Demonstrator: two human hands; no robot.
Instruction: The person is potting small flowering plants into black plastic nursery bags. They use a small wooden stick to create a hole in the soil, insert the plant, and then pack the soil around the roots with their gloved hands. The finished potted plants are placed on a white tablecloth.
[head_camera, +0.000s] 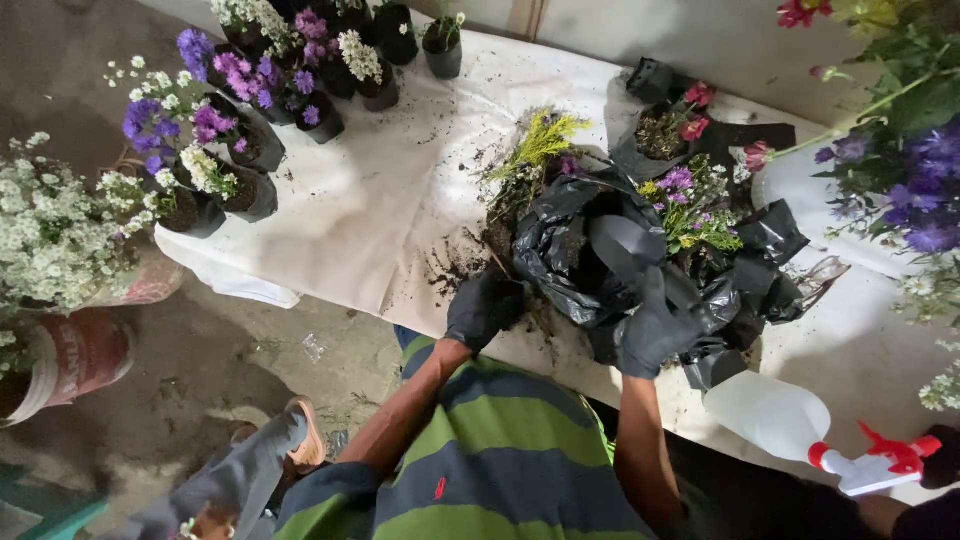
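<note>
**Gloved hands at a black plastic bag**

Left hand (484, 308) in a dark glove, curled at the near edge of the black plastic bag (585, 250), gripping it beside spilled soil (450, 268). Right hand (655, 330), also gloved, clenched on the bag's crumpled plastic. Bag mid-tabletop (370, 200), on white cloth, purple and yellow flowers (690, 205) just behind. White spray bottle (790, 420) near the right forearm. Potted purple blooms (240, 120) well apart, far left.
</note>
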